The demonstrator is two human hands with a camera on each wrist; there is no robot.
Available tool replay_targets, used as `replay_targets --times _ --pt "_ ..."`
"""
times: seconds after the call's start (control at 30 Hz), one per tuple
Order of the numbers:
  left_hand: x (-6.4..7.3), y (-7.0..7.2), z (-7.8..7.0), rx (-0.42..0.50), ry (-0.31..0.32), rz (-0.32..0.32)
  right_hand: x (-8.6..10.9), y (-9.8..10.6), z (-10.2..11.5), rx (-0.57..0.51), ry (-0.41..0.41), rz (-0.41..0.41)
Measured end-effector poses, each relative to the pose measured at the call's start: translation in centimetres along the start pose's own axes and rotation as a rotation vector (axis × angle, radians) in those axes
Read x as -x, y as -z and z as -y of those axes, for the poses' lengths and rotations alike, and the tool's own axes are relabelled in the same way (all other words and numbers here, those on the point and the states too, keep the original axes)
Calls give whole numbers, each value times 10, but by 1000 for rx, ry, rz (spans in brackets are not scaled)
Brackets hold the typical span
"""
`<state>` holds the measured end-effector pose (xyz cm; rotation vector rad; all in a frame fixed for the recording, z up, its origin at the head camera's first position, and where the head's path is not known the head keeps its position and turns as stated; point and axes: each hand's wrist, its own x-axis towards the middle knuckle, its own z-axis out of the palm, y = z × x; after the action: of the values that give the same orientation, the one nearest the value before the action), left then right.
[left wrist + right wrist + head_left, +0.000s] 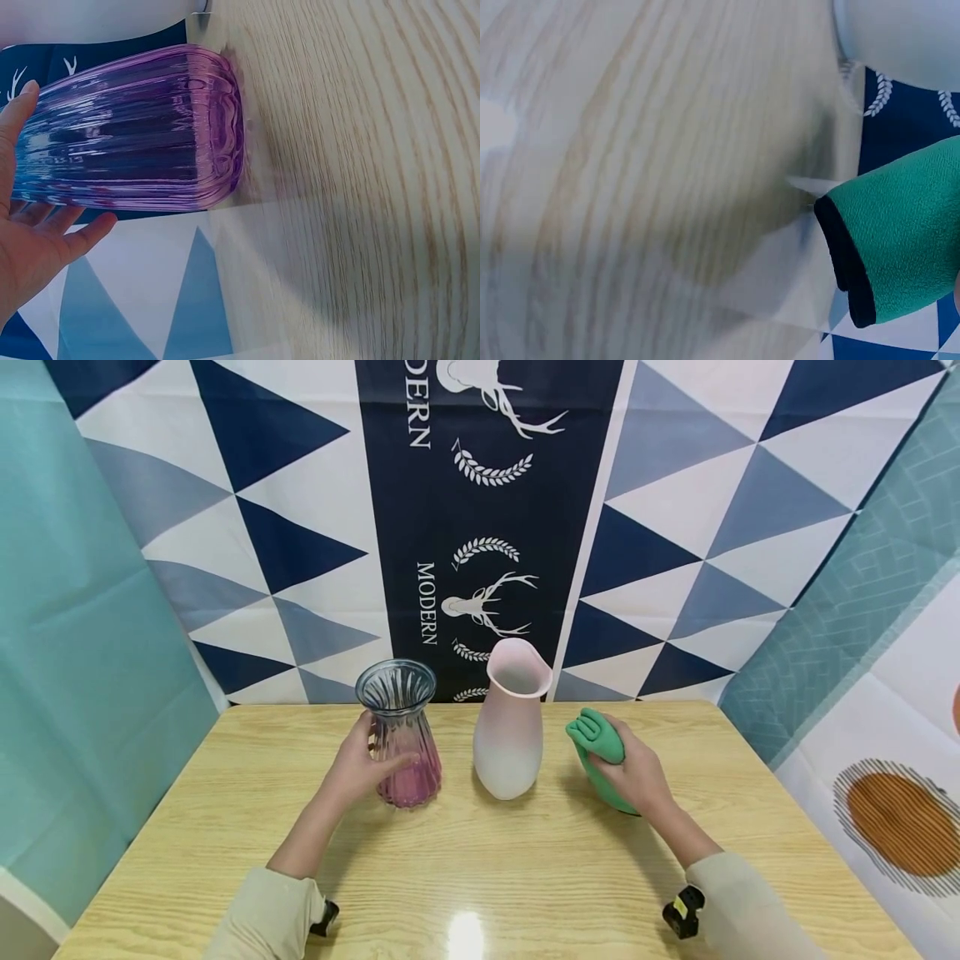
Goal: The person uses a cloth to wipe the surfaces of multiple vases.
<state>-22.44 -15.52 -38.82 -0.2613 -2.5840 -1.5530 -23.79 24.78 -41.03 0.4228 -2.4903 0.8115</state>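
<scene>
On the left of the table, a ribbed glass vase (405,739) stands upright, blue-grey at its flared rim and pink at the base. My left hand (365,766) holds its side, thumb across the front and the other fingers around the far side. The left wrist view shows the vase (135,135) and the hand (34,247) at its upper part. My right hand (637,772) grips a folded green towel (596,737) with a black edge, on the right of the table. Only a fingertip enters the right wrist view beside the towel (900,232).
Between the hands a pink-and-white vase (510,743) stands upright. Behind the wooden table (420,868) hangs a patterned cloth (307,468) with triangles and deer heads. Teal cloth (75,652) borders the left side, and another patterned cloth (885,710) the right.
</scene>
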Motion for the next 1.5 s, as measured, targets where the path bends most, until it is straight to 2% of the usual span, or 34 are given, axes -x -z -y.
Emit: replay_targets --times 0.27,0.53,0.8,0.97,1.3,1.5 --pt "1 0 1 4 10 11 -4 3 10 -84 57 -112" --pt "1 1 1 -1 -6 8 -3 7 19 -112 54 -131" --pt "0 3 -3 -1 -22 8 -4 13 37 -153 81 -156" --pt "-1 4 -1 -6 -28 5 -5 15 51 -217 97 -151" --pt "-1 4 2 10 -18 16 -3 20 74 -312 32 -91" --pt "-1 2 0 6 -23 12 -2 20 88 -346 75 -83"
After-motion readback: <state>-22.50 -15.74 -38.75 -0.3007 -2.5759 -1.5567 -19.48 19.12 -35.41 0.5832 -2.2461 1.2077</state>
